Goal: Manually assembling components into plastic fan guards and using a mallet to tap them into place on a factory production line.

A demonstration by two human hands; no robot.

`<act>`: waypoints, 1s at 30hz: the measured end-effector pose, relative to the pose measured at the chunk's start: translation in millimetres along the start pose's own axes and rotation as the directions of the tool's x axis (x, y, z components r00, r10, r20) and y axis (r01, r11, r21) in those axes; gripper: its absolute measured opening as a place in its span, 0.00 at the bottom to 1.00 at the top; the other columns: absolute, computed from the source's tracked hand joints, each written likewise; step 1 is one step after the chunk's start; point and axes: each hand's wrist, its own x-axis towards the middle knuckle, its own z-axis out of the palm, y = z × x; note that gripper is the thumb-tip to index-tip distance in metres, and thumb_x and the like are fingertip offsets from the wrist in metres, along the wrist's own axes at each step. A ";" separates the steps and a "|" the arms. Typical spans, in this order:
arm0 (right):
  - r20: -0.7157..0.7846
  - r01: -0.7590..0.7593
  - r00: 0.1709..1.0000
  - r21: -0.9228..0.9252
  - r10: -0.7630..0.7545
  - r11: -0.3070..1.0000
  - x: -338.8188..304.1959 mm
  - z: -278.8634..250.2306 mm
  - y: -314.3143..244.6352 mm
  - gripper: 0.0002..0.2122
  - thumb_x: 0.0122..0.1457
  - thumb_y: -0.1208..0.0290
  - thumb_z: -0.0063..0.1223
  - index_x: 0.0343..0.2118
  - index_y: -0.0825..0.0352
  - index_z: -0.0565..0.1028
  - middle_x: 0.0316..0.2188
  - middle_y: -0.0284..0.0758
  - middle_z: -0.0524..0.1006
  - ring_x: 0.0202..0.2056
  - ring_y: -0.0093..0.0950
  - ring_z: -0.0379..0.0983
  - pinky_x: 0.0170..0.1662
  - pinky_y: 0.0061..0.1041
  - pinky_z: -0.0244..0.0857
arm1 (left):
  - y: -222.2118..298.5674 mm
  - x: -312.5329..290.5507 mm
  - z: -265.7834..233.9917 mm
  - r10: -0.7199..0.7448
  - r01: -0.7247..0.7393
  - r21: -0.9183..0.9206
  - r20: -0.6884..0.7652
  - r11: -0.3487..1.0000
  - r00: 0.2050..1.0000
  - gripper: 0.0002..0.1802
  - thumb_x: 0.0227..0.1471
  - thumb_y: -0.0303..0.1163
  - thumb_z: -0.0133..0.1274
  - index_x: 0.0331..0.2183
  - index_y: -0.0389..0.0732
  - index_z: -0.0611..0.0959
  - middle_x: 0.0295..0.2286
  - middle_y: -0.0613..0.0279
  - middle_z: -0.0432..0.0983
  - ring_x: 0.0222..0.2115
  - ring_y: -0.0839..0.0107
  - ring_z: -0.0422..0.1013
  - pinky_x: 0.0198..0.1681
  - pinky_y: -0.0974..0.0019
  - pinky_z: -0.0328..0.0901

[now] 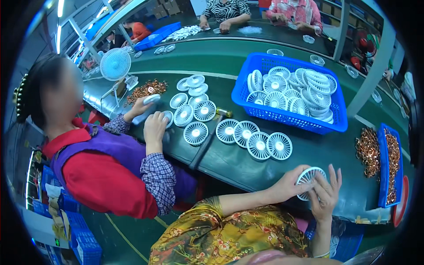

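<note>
My left hand (289, 184) grips a white round slotted disc (305, 177) by its left edge, just past the table's near edge. My right hand (324, 193) is at the same disc, thumb and a finger pressed against its face while other fingers stretch upward. Whether a small part sits under those fingertips is hidden. Several matching slotted discs (259, 145) lie in a row on the dark green table (221, 172), left of my hands. More of them fill a blue perforated basket (287, 115) beyond.
Copper-coloured rings lie in a pile (367, 150) beside a narrow blue tray (383, 176) at right. A black-handled hammer (206, 143) lies left of the row. A co-worker (101, 154) at left handles discs near a small fan (115, 64). A metal post (375, 62) rises behind the basket.
</note>
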 end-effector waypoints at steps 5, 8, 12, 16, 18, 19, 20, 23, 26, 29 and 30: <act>-0.035 -0.186 0.972 0.498 0.234 0.847 -17.2 18.0 12.4 0.14 0.54 0.77 0.53 0.44 0.69 0.77 0.51 0.45 0.72 0.58 0.45 0.62 0.60 0.42 0.52 | 2.1 8.1 7.6 0.063 -0.064 -0.012 -0.024 0.998 0.998 0.23 0.56 0.31 0.53 0.51 0.36 0.67 0.39 0.64 0.72 0.40 0.80 0.68 0.43 0.73 0.65; -0.039 -0.302 0.820 0.817 0.570 0.491 -7.7 24.8 -0.3 0.28 0.57 0.79 0.51 0.60 0.75 0.57 0.57 0.46 0.65 0.53 0.32 0.66 0.57 0.29 0.58 | 11.0 6.6 7.0 0.229 -0.216 0.322 -0.003 0.922 0.973 0.22 0.56 0.34 0.51 0.49 0.36 0.67 0.35 0.51 0.76 0.34 0.63 0.75 0.38 0.63 0.68; 0.213 -0.461 0.745 0.849 0.632 0.257 -20.3 19.0 -1.1 0.26 0.56 0.80 0.53 0.58 0.73 0.60 0.45 0.36 0.71 0.44 0.22 0.69 0.49 0.21 0.64 | 5.4 0.0 7.0 0.248 -0.234 0.397 0.018 0.887 0.969 0.21 0.56 0.33 0.51 0.49 0.36 0.67 0.36 0.46 0.75 0.35 0.56 0.75 0.36 0.59 0.68; 0.221 -0.505 0.700 0.825 0.679 0.253 -37.6 21.2 9.9 0.21 0.53 0.80 0.56 0.50 0.72 0.65 0.42 0.35 0.72 0.43 0.23 0.70 0.47 0.22 0.66 | -8.9 1.3 9.9 0.307 -0.294 0.480 0.054 0.826 0.950 0.23 0.54 0.32 0.53 0.50 0.36 0.68 0.34 0.46 0.76 0.33 0.55 0.76 0.35 0.61 0.69; 0.249 -0.533 0.707 0.803 0.662 0.267 -34.2 22.1 12.1 0.20 0.51 0.82 0.55 0.49 0.71 0.66 0.41 0.34 0.72 0.43 0.24 0.70 0.46 0.23 0.66 | -2.5 1.3 4.6 0.220 -0.219 0.442 0.051 0.870 0.974 0.25 0.53 0.32 0.55 0.51 0.37 0.68 0.35 0.47 0.76 0.35 0.58 0.77 0.37 0.60 0.70; 0.280 -0.542 0.693 0.809 0.664 0.226 -29.3 24.9 11.8 0.19 0.51 0.82 0.54 0.47 0.71 0.66 0.41 0.34 0.72 0.42 0.24 0.70 0.46 0.23 0.66 | -2.8 1.1 -1.1 0.240 -0.231 0.505 0.048 0.832 0.970 0.25 0.53 0.31 0.55 0.51 0.37 0.68 0.37 0.48 0.76 0.36 0.62 0.76 0.37 0.62 0.69; 0.268 -0.542 0.708 0.799 0.653 0.260 -26.1 26.6 13.6 0.18 0.50 0.82 0.54 0.46 0.71 0.67 0.40 0.34 0.72 0.41 0.23 0.71 0.44 0.22 0.67 | 4.2 3.0 -0.7 0.240 -0.219 0.509 0.026 0.832 0.970 0.24 0.53 0.33 0.55 0.50 0.38 0.69 0.35 0.45 0.76 0.35 0.52 0.76 0.34 0.58 0.70; 0.247 -0.511 0.771 0.789 0.587 0.340 -15.7 24.1 21.6 0.16 0.52 0.77 0.58 0.44 0.70 0.70 0.36 0.33 0.74 0.38 0.21 0.72 0.40 0.21 0.69 | 10.8 7.0 -2.6 0.336 -0.290 0.628 0.048 0.722 0.941 0.23 0.52 0.30 0.56 0.50 0.39 0.70 0.39 0.49 0.76 0.37 0.57 0.77 0.37 0.63 0.70; 0.193 -0.478 0.862 0.615 0.469 0.626 -1.6 11.8 44.2 0.19 0.51 0.77 0.60 0.46 0.70 0.69 0.39 0.35 0.75 0.37 0.23 0.73 0.40 0.23 0.70 | 4.5 20.2 -3.4 0.386 -0.315 0.768 0.096 0.557 0.917 0.22 0.48 0.22 0.56 0.48 0.40 0.74 0.39 0.50 0.77 0.36 0.52 0.76 0.38 0.60 0.71; 0.005 -0.620 0.763 0.292 0.647 0.728 -1.2 -0.7 91.1 0.19 0.54 0.65 0.59 0.46 0.68 0.71 0.40 0.38 0.76 0.33 0.26 0.75 0.37 0.25 0.70 | -3.0 30.2 -11.9 0.440 -0.288 0.937 0.177 0.199 0.880 0.22 0.47 0.22 0.54 0.47 0.41 0.75 0.43 0.53 0.75 0.44 0.54 0.71 0.49 0.54 0.64; -0.134 -0.644 0.752 0.058 0.646 0.762 -12.6 -6.0 120.2 0.20 0.54 0.63 0.59 0.47 0.68 0.71 0.40 0.41 0.76 0.31 0.30 0.75 0.37 0.27 0.70 | -4.3 35.9 -9.6 0.413 -0.227 0.971 0.176 0.077 0.894 0.21 0.49 0.23 0.53 0.48 0.42 0.75 0.44 0.53 0.74 0.47 0.54 0.69 0.53 0.52 0.60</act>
